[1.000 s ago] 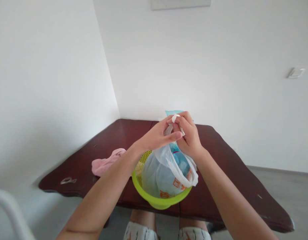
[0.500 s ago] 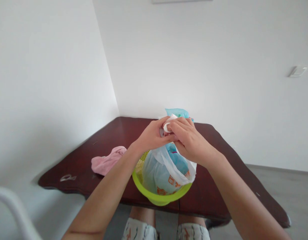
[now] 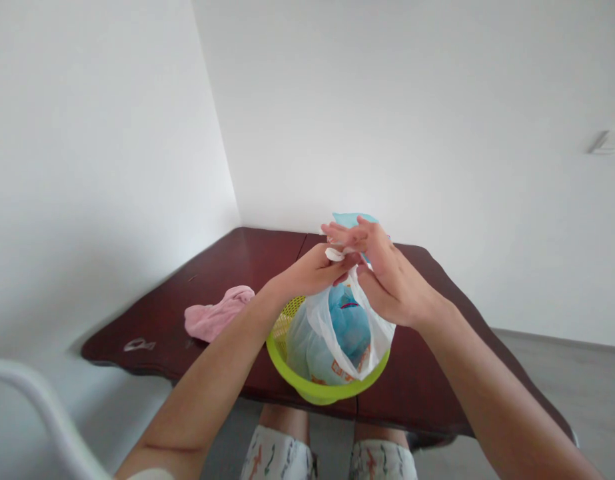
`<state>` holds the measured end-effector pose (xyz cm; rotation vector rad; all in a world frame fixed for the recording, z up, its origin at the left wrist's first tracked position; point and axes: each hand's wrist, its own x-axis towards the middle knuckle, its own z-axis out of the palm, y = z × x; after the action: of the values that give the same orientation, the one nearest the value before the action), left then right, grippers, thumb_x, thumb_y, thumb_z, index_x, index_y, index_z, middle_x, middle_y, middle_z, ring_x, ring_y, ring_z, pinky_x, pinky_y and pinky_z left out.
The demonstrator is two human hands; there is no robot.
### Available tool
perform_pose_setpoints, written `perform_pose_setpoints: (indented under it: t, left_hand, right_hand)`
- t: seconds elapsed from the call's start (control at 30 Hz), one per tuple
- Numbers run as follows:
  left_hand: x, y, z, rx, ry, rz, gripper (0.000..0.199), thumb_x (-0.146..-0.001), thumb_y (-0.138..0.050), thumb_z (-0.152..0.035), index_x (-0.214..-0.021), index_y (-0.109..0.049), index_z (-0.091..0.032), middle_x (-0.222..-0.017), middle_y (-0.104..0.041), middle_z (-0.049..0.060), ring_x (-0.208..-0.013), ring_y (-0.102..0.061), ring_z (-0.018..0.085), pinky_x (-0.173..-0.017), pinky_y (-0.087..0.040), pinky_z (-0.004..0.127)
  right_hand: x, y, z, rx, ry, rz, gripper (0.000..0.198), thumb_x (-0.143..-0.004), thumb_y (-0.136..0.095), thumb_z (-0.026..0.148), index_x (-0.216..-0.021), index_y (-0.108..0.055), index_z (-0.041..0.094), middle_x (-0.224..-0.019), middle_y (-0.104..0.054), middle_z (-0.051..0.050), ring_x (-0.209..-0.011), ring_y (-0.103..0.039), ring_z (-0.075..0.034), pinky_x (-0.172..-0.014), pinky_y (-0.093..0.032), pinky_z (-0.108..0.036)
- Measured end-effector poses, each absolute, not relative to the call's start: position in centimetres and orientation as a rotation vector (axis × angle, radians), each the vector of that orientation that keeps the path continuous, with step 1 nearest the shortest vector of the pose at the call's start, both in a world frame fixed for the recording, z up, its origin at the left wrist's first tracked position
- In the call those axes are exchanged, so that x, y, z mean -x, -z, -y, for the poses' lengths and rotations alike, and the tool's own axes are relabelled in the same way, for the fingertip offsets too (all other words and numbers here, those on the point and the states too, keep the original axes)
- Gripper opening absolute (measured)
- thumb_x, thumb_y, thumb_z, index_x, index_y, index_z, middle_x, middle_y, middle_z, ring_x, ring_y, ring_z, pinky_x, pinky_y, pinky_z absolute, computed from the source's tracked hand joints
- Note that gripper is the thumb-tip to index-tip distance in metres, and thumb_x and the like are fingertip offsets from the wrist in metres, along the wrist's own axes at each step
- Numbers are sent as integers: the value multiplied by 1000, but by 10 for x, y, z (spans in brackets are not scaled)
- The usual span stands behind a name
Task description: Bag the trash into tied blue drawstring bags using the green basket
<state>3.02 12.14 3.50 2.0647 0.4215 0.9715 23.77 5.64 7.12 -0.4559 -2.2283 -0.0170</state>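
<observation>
A white plastic bag with orange print sits in a yellow-green basket at the table's near edge. Inside the bag's open side shows a light-blue bundle with a thin red strip; its kind is unclear. My left hand is closed around the gathered top of the bag, above the basket, and a white end pokes out of its grip. Right beside it, my right hand has its fingers stretched out over the left fingers. Whether it touches the bag top cannot be made out.
On the dark-red wooden table, a pink cloth lies left of the basket. Behind my hands shows a pale-blue plastic piece. White walls stand behind and to the left. A white curved bar is at lower left.
My right hand has loosened from the bag top and its fingers have straightened. My left hand keeps its hold. The bag's opening shows more of the blue bundle.
</observation>
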Motion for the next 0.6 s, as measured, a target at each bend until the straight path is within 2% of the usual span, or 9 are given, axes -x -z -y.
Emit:
perform_pose_setpoints:
  t: [0.07,0.17,0.27,0.43,0.5,0.6]
  left_hand:
    - [-28,-36,-118,-2021,-925,-408,67,-114,-62,-82,-85,-60,-22,-67,-52,-3,-59,-46,12,-56,-36,27]
    - [-25,-36,-115,-1911,-949,-389,71,-110,-62,-89,-94,-66,-20,-72,-50,-4,-58,-43,12,-54,-39,27]
    - [-24,-34,-116,-1843,-932,-338,70,-109,-63,-91,-100,-68,-21,-71,-49,-6,-54,-41,11,-55,-48,28]
    - [-25,-31,-120,-1709,-1026,-331,61,-111,-65,-87,-115,-58,-26,-58,-48,-13,-45,-42,11,-55,-51,24]
    - [-25,-33,-120,-1721,-1024,-363,63,-112,-67,-84,-130,-61,-24,-55,-55,-12,-41,-47,11,-53,-51,22]
    - [-23,-37,-118,-1754,-953,-431,71,-111,-72,-80,-146,-65,-19,-66,-75,-4,-42,-61,13,-51,-50,23]
  right_hand:
    - [-239,-72,-59,581,-4,2110,52,-110,-55,13,-159,-53,28,-164,-68,-17,-153,-69,-37,-130,-54,-66]
    - [-242,-75,-62,747,-7,2103,15,-119,-62,31,-130,-71,26,-127,-79,-13,-120,-76,-33,-106,-62,-52]
    - [-244,-73,-67,760,-66,2070,21,-122,-64,40,-108,-70,26,-97,-77,-5,-92,-73,-25,-88,-59,-42]
    - [-241,-61,-76,802,-126,1904,22,-114,-79,42,-102,-71,25,-86,-74,-2,-76,-65,-20,-73,-53,-36]
    - [-240,-60,-78,817,-276,1797,26,-110,-83,46,-100,-73,24,-82,-73,-1,-70,-62,-18,-66,-50,-34]
    - [-238,-65,-74,786,-622,1610,42,-99,-95,59,-95,-73,23,-78,-73,0,-60,-61,-14,-55,-48,-31]
